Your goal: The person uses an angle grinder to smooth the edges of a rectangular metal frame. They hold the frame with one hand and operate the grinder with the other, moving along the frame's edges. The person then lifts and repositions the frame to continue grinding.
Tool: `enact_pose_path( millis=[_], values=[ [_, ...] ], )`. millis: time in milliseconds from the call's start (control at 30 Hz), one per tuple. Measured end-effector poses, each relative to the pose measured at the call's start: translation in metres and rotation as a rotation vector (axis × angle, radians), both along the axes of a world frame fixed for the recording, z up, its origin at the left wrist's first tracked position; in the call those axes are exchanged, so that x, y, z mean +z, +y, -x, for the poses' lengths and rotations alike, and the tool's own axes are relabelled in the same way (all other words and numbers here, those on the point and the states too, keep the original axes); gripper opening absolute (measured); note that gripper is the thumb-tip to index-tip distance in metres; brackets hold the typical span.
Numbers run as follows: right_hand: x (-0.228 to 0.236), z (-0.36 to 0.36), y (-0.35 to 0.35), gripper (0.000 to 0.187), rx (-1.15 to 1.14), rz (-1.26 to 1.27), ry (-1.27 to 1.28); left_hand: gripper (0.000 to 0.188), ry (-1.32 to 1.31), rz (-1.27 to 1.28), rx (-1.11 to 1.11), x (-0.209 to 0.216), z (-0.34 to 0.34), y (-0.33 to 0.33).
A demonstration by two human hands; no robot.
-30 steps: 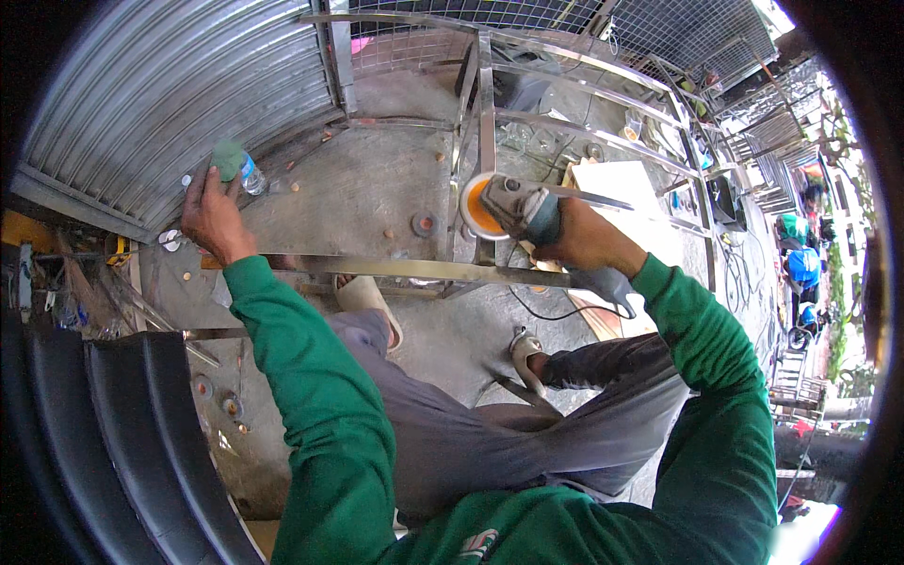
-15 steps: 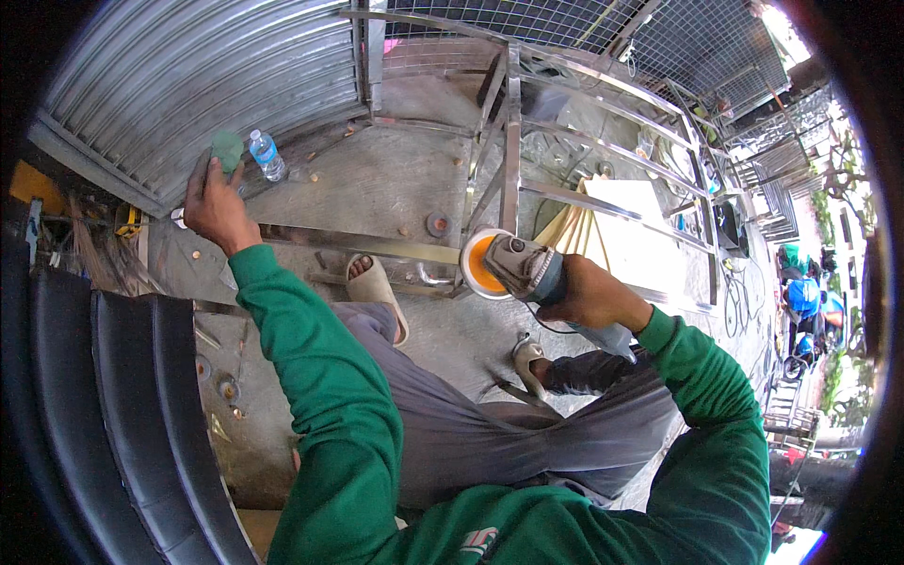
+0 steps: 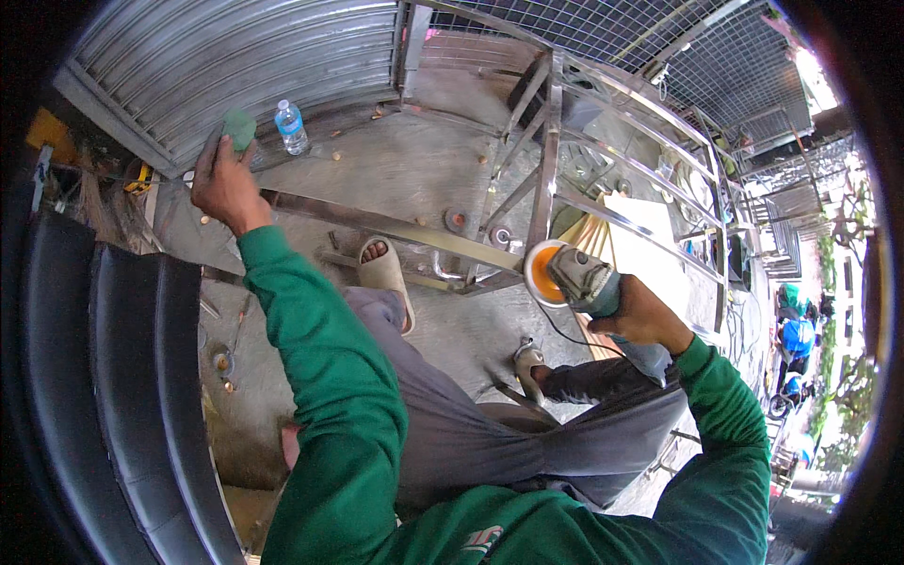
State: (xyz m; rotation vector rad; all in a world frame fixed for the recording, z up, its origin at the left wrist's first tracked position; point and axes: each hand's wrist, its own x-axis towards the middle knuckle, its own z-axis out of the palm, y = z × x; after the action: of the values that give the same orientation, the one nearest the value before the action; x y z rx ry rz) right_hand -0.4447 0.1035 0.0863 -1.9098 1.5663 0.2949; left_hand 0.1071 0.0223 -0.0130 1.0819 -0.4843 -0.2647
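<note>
My left hand (image 3: 229, 193), at the far left end of the metal frame, is closed on a rounded green block (image 3: 240, 129); its material is hard to tell. A clear water bottle (image 3: 291, 129) with a blue label stands just right of the block. In my right hand (image 3: 643, 314) is an angle grinder (image 3: 586, 279), gripped around its body. Its round disc (image 3: 543, 273), pale at the rim and orange in the middle, sits at the right end of a shiny metal bar (image 3: 405, 231). Whether the disc touches the bar cannot be made out.
A shiny metal frame (image 3: 546, 179) stands ahead, beside a corrugated metal shutter (image 3: 254, 66). Cream-white sheets (image 3: 650, 221) lie behind the grinder, whose cord loops below it. Black padded panels (image 3: 122, 377) are at my left. Several small discs and scraps lie on the concrete floor.
The view has shifted, so the surroundings appear farther right. The grinder has moved a little right along the bar toward the frame's upright. My left hand still holds the green block.
</note>
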Motion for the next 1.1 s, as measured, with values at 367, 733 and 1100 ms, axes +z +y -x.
enact_pose_path(
  millis=[367,733,1100],
  values=[
    [-0.022,-0.173,-0.080,0.049,0.583,0.055,-0.333,0.023,-0.005,0.209,0.082,0.069,0.005,0.041],
    [-0.019,-0.306,-0.117,0.033,0.631,-0.007,-0.497,0.023,-0.018,0.177,0.164,0.093,-0.014,0.076],
    [0.007,-0.164,-0.068,0.061,0.485,-0.059,-0.248,0.024,-0.009,0.144,0.180,0.079,-0.026,0.080]
  ],
)
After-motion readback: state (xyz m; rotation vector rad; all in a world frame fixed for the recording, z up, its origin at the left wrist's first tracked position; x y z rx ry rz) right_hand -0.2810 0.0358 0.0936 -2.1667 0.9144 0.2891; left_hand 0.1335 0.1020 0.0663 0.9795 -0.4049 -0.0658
